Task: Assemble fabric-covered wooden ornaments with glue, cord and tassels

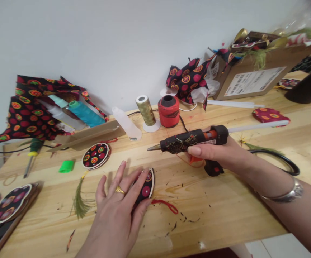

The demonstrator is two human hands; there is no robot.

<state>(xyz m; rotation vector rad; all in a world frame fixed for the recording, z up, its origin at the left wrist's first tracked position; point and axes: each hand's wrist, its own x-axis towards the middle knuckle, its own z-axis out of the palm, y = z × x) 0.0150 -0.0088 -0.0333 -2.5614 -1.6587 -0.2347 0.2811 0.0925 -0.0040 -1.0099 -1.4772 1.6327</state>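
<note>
The right hand (214,152) has its fingers closed around the grip of a glue gun (190,141), holding it level above the surface (211,215), with the nozzle pointing left and 1 glue stick (257,125) in the back. The left hand (114,211) lies nearby, its fingers spread wide and pressing down on a half-hidden patterned disc (146,188), which rests on the surface. A flat, spread hand like this seems a good way to keep the disc from sliding, and the hot nozzle is best kept clear of those fingers.

Counted nearby: 1 more patterned disc (96,156) with 1 green tassel (80,200), 1 red cord (166,205), 1 green clip (66,166), 2 upright spools (1 gold (146,110), 1 red (168,111)), 1 plastic bottle (127,123), 1 screwdriver (33,154), 1 pair of scissors (276,161), and 1 cardboard box (252,80). The left hand wears 1 ring (119,190), the right arm 1 bangle (281,191).
</note>
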